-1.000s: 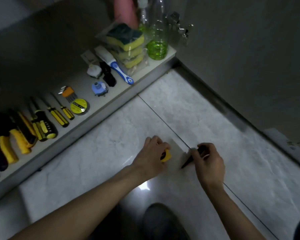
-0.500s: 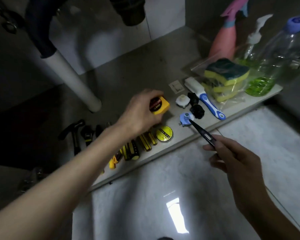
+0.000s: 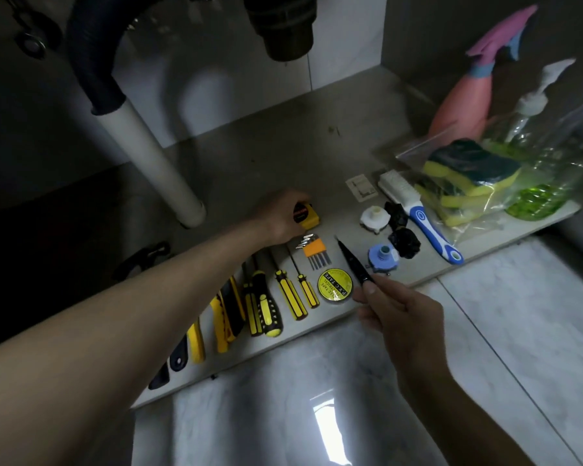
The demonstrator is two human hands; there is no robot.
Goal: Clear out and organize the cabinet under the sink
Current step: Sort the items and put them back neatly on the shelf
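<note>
Grey cabinet floor (image 3: 249, 156), left hand (image 3: 280, 216) gripping yellow tape measure (image 3: 306, 215), right hand (image 3: 401, 314) pinching black tool (image 3: 352, 260)

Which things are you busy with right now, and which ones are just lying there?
In hand:
- yellow tape measure, gripped by the left hand
- thin black tool, pinched by the right hand

Lying about:
- screwdrivers
- hex keys
- tape roll
- brush
- bagged sponges

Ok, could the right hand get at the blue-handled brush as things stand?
Probably not yet: the right hand already pinches a thin black tool. The blue-handled brush lies uncovered near the shelf's front edge, nothing across it, so the path looks free once that tool is set down.
</note>
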